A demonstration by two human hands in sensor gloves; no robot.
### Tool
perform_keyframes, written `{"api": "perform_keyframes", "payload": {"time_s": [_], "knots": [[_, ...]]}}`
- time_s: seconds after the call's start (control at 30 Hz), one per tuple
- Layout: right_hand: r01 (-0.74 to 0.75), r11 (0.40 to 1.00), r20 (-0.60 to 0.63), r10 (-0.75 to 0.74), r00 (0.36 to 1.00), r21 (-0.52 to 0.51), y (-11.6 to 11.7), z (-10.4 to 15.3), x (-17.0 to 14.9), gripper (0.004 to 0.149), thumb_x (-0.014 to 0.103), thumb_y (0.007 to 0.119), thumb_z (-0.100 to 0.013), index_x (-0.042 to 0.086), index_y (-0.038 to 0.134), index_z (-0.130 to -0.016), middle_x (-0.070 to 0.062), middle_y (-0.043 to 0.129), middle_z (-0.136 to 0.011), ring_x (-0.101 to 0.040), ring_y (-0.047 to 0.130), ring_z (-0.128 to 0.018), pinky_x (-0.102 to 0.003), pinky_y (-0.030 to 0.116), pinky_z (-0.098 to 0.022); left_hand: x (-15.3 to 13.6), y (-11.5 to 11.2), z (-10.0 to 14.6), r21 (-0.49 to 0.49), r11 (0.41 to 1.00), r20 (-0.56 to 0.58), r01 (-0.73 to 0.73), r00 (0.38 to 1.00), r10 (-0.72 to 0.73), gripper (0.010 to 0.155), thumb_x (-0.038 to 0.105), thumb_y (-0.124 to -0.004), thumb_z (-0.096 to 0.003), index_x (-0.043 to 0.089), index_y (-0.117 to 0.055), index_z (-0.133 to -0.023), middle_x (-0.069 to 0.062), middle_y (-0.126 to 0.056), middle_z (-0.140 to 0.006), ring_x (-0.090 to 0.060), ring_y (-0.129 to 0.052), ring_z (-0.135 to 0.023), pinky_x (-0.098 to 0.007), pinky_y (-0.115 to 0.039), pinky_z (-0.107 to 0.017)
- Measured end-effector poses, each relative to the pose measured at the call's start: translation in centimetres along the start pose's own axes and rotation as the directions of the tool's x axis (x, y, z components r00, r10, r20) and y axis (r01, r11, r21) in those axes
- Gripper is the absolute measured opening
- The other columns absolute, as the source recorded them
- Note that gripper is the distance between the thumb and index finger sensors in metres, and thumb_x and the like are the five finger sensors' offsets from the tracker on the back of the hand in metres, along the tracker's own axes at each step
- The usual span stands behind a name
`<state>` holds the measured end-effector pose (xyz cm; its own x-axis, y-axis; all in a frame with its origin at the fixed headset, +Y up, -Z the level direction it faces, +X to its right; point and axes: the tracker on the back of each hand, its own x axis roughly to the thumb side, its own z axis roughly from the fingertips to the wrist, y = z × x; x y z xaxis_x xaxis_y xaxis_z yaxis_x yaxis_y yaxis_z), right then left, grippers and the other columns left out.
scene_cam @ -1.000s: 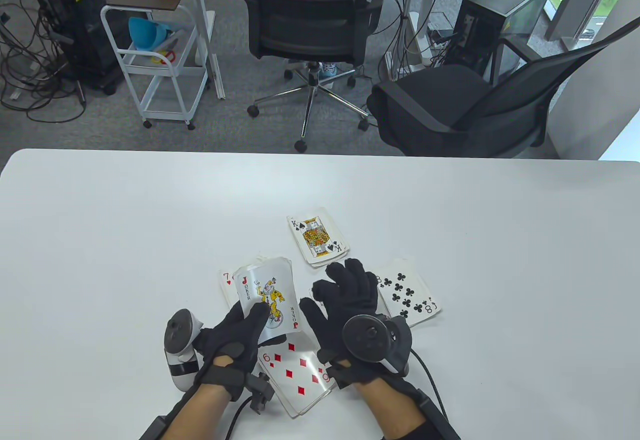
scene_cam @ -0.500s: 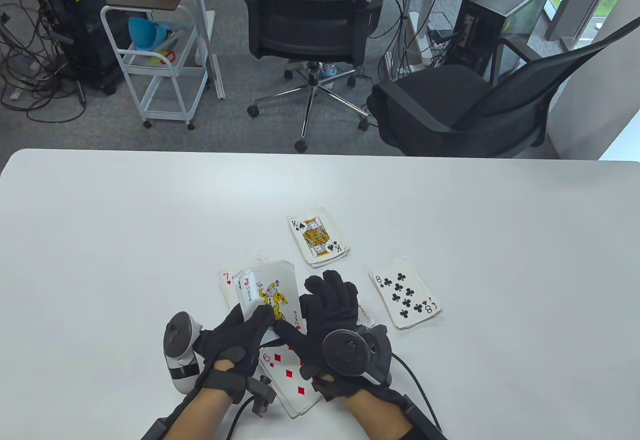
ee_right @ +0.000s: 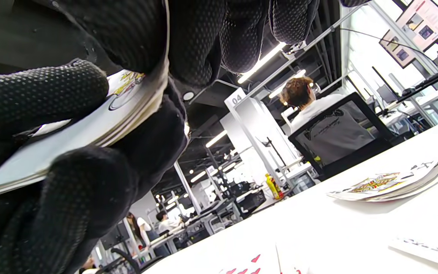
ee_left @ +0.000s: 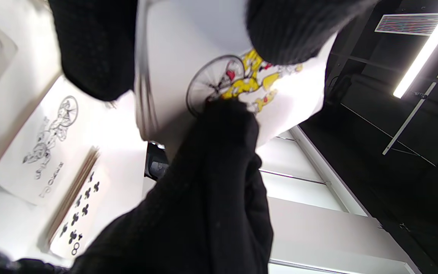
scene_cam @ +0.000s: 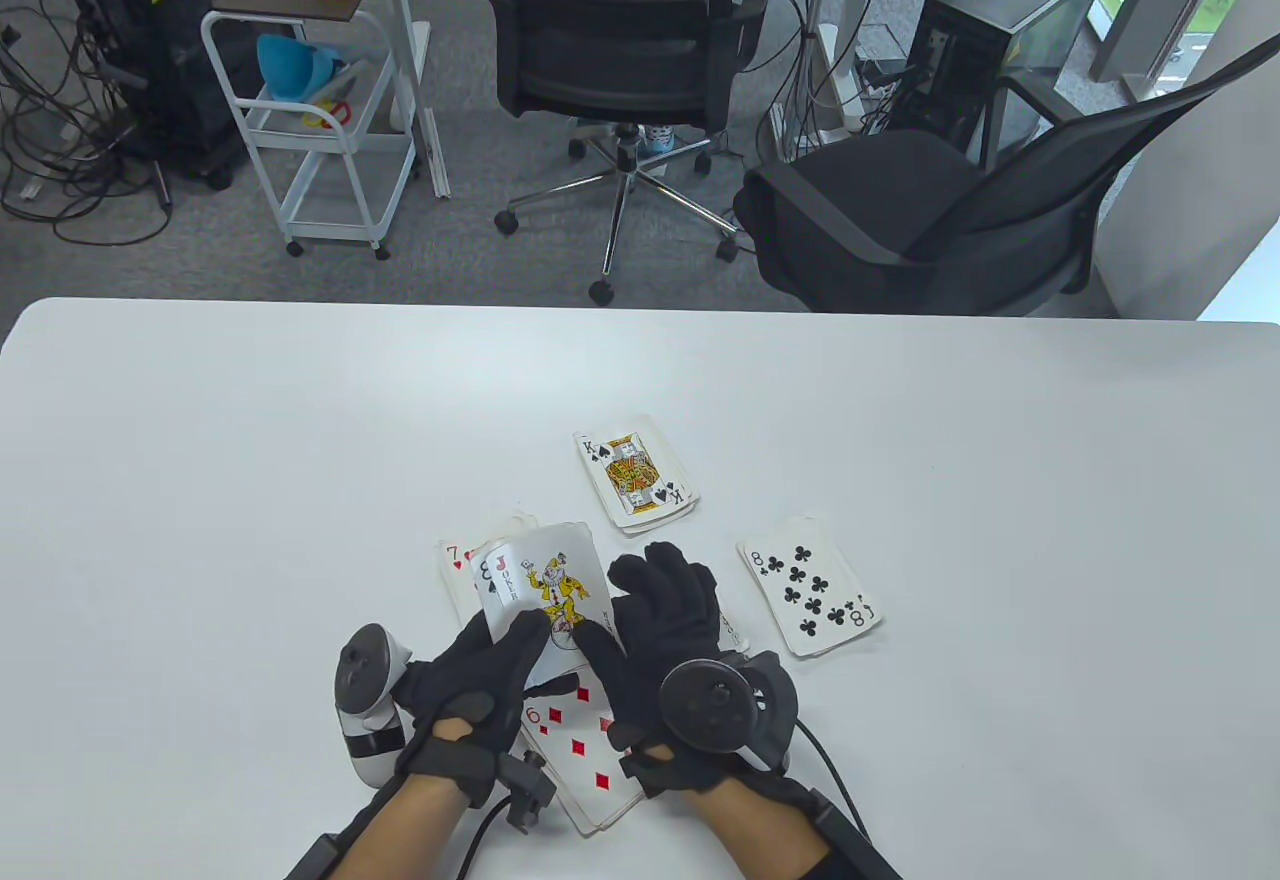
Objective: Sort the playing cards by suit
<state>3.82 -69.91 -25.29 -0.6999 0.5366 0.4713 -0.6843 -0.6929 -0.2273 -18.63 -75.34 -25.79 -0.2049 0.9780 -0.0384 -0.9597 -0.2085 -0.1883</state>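
Observation:
My left hand (scene_cam: 480,680) grips a face-up deck (scene_cam: 500,585) above the table near the front edge. A coloured joker (scene_cam: 555,595) lies on top, slid a little to the right, and a black 8 shows under it. My right hand (scene_cam: 650,640) pinches the joker, with its thumb (ee_left: 219,125) on the card's face and the fingers curled at its right edge. Face-up piles lie around: king of spades (scene_cam: 635,470), 8 of clubs (scene_cam: 810,585), 7 of hearts (scene_cam: 452,560), 6 of diamonds (scene_cam: 590,755). A black-and-white joker (ee_left: 48,148) lies beside the clubs pile.
The white table (scene_cam: 200,470) reaches far to the left, right and back of the piles. Behind its far edge stand two black office chairs (scene_cam: 620,30), a white trolley (scene_cam: 320,120) and computer towers. A person sits at a far desk (ee_right: 310,102).
My right hand moved left from beside the clubs pile to the deck and took the joker. The joker slid right, and an 8 shows beneath it.

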Motion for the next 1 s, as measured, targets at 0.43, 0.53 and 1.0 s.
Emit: {"api": "perform_keyframes", "payload": {"time_s": [0.43, 0.53, 1.0], "knots": [[-0.019, 0.999, -0.062, 0.016, 0.998, -0.048, -1.1, -0.5, -1.3, 0.043, 0.041, 0.085, -0.051, 0.017, 0.077, -0.085, -0.014, 0.064, -0.104, -0.049, 0.049, -0.103, -0.073, 0.037, -0.069, 0.2, 0.2, 0.0, 0.003, 1.0, -0.001, 0.006, 1.0, -0.006, 0.051, 0.046, -0.081, -0.0533, 0.024, -0.071, -0.099, 0.0, -0.088, -0.094, -0.027, -0.099, -0.078, -0.039, -0.094, -0.049], [-0.022, 0.998, -0.083, 0.017, 0.996, -0.056, -1.6, -0.7, -2.0, 0.038, 0.041, 0.083, -0.052, 0.017, 0.082, -0.083, -0.014, 0.066, -0.103, -0.049, 0.049, -0.103, -0.073, 0.037, -0.069, 0.2, 0.2, 0.1, 0.012, 1.0, -0.005, 0.008, 1.0, -0.008, 0.051, 0.046, -0.081, -0.0536, 0.024, -0.071, -0.099, -0.001, -0.088, -0.093, -0.027, -0.099, -0.078, -0.039, -0.094, -0.049], [-0.105, 0.993, -0.395, 0.117, 0.911, 0.052, -5.4, -2.2, -9.3, 0.037, 0.037, 0.081, -0.055, 0.016, 0.083, -0.085, -0.019, 0.058, -0.108, -0.051, 0.039, -0.105, -0.075, 0.031, -0.069, 0.7, 0.8, 0.1, 0.043, 0.999, 0.008, 0.004, 1.0, -0.005, 0.05, 0.044, -0.08, -0.0538, 0.024, -0.072, -0.098, 0.0, -0.089, -0.092, -0.026, -0.1, -0.076, -0.039, -0.094, -0.049]]}}
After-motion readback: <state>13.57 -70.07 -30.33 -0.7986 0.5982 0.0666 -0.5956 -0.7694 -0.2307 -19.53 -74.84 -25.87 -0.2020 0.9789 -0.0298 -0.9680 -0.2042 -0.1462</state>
